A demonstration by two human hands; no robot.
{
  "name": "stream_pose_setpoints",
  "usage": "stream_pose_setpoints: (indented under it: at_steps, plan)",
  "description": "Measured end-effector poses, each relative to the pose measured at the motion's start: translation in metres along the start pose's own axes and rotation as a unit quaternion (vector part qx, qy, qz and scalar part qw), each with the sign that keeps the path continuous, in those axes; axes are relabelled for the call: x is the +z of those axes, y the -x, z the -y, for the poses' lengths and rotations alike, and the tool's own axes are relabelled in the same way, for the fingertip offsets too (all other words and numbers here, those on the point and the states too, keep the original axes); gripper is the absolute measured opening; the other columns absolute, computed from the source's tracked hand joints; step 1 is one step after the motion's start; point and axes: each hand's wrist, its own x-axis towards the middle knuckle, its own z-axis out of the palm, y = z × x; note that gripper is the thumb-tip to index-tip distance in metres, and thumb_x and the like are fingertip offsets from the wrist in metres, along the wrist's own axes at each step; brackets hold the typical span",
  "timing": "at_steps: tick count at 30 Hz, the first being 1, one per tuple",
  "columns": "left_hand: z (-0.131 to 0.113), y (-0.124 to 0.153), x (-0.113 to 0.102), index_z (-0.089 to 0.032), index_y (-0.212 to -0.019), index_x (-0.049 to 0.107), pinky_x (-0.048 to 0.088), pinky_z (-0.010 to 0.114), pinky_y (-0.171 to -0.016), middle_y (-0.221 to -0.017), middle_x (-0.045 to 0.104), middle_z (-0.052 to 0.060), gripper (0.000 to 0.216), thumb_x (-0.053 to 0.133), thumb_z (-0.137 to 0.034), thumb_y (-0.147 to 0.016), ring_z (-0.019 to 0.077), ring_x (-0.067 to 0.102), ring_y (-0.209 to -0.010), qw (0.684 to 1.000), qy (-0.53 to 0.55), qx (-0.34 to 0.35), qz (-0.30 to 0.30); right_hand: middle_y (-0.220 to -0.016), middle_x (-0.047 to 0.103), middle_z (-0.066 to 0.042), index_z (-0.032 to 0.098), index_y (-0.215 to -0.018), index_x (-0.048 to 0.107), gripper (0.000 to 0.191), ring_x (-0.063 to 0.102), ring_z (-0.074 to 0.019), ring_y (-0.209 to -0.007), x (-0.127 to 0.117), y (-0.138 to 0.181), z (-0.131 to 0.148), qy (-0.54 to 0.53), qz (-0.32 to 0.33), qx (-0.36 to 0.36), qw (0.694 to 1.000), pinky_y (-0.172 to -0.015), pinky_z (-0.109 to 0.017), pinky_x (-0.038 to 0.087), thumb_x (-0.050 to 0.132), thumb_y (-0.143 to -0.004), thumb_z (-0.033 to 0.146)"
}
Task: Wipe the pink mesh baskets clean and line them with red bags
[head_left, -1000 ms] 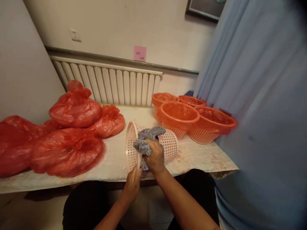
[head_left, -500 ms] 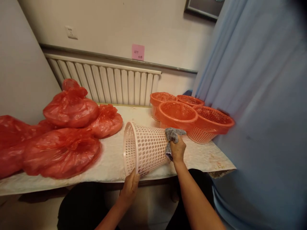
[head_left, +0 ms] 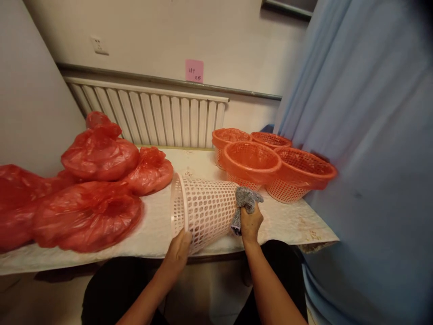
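Observation:
A pale pink perforated plastic wastebasket point(head_left: 211, 207) lies on its side on the covered table, its mouth facing left. My left hand point(head_left: 179, 249) is closed on the near part of its rim. In my right hand point(head_left: 251, 222) a grey cloth point(head_left: 246, 200) is bunched and pressed against the basket's bottom end. Behind the basket, to the right, stand several upright wastebaskets with red plastic bag liners folded over their rims, among them a front one point(head_left: 252, 160) and a right one point(head_left: 299, 169).
Several tied, filled red plastic bags point(head_left: 88, 216) are piled on the left of the table point(head_left: 313, 225). A radiator point(head_left: 162, 115) stands at the wall behind. A blue curtain point(head_left: 368, 180) hangs along the right side.
The wastebasket has turned slightly, its rim shifting a little left along with my left hand. My right hand and the cloth have moved slightly downward at the bottom end.

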Motion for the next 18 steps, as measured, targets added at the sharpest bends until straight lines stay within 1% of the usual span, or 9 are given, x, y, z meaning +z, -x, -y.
stream_pose_setpoints:
  at_steps: [3, 5, 9, 11, 13, 15, 16, 18]
  plan:
    - [-0.015, -0.013, 0.0, -0.012, -0.112, 0.062, 0.044, 0.043, -0.1, -0.113, 0.068, 0.013, 0.056, 0.036, -0.058, -0.092, 0.0292, 0.06, -0.11, 0.999, 0.002, -0.012, -0.052, -0.084, 0.07, -0.009, 0.018, -0.089, 0.066, 0.026, 0.06, -0.0236, -0.077, 0.003, 0.007, -0.005, -0.007, 0.003, 0.009, 1.0, -0.075, -0.031, 0.043, 0.052, -0.072, 0.031]
    - [-0.018, -0.018, -0.001, -0.013, -0.108, 0.062, 0.044, 0.042, -0.099, -0.111, 0.069, 0.012, 0.054, 0.037, -0.058, -0.092, 0.0285, 0.061, -0.108, 0.997, 0.01, -0.011, -0.072, -0.085, 0.071, -0.01, 0.017, -0.089, 0.066, 0.027, 0.061, -0.0244, -0.078, 0.006, 0.012, -0.01, -0.01, -0.009, 0.026, 1.0, -0.075, -0.032, 0.044, 0.052, -0.072, 0.033]
    - [-0.014, -0.021, -0.003, -0.015, -0.103, 0.062, 0.045, 0.039, -0.097, -0.107, 0.069, 0.01, 0.052, 0.036, -0.059, -0.092, 0.0266, 0.062, -0.104, 0.996, 0.015, -0.014, -0.084, -0.095, 0.071, -0.013, 0.016, -0.096, 0.066, 0.033, 0.063, -0.0261, -0.085, 0.012, 0.028, -0.027, -0.015, -0.056, 0.062, 0.996, -0.078, -0.034, 0.045, 0.053, -0.072, 0.035]
    - [-0.01, -0.022, -0.003, -0.014, -0.101, 0.062, 0.046, 0.04, -0.095, -0.103, 0.07, 0.01, 0.054, 0.035, -0.06, -0.092, 0.0268, 0.062, -0.1, 0.996, 0.008, -0.017, -0.087, -0.095, 0.072, -0.014, 0.016, -0.096, 0.066, 0.033, 0.064, -0.0261, -0.084, 0.015, 0.037, -0.038, -0.008, -0.074, 0.075, 0.994, -0.076, -0.034, 0.046, 0.053, -0.073, 0.036]
    - [-0.007, -0.024, -0.002, -0.013, -0.102, 0.062, 0.046, 0.042, -0.094, -0.1, 0.07, 0.011, 0.055, 0.035, -0.06, -0.092, 0.0271, 0.062, -0.098, 0.996, 0.008, -0.016, -0.092, -0.084, 0.072, -0.011, 0.018, -0.088, 0.067, 0.028, 0.064, -0.0254, -0.076, 0.015, 0.048, -0.048, 0.005, -0.08, 0.085, 0.993, -0.069, -0.033, 0.046, 0.052, -0.072, 0.036]
    - [-0.006, -0.026, -0.001, -0.013, -0.104, 0.062, 0.046, 0.043, -0.095, -0.101, 0.07, 0.011, 0.055, 0.036, -0.06, -0.092, 0.0272, 0.062, -0.098, 0.996, 0.013, -0.015, -0.092, -0.068, 0.07, -0.007, 0.02, -0.075, 0.065, 0.02, 0.062, -0.0243, -0.064, 0.015, 0.059, -0.054, 0.013, -0.072, 0.088, 0.993, -0.06, -0.032, 0.045, 0.053, -0.07, 0.035]
    - [-0.006, -0.027, 0.0, -0.013, -0.105, 0.062, 0.045, 0.043, -0.096, -0.102, 0.069, 0.011, 0.056, 0.035, -0.06, -0.092, 0.0272, 0.062, -0.099, 0.996, 0.015, -0.013, -0.089, -0.063, 0.068, -0.006, 0.021, -0.072, 0.065, 0.017, 0.061, -0.024, -0.061, 0.014, 0.064, -0.056, 0.015, -0.065, 0.089, 0.994, -0.058, -0.031, 0.045, 0.054, -0.069, 0.034]
    - [-0.008, -0.027, 0.001, -0.013, -0.109, 0.061, 0.043, 0.042, -0.1, -0.107, 0.069, 0.012, 0.056, 0.034, -0.059, -0.093, 0.0269, 0.061, -0.105, 0.997, 0.02, -0.007, -0.079, -0.066, 0.07, -0.006, 0.02, -0.075, 0.067, 0.018, 0.063, -0.0243, -0.063, 0.013, 0.075, -0.053, 0.013, -0.051, 0.078, 0.996, -0.059, -0.032, 0.046, 0.056, -0.069, 0.033]
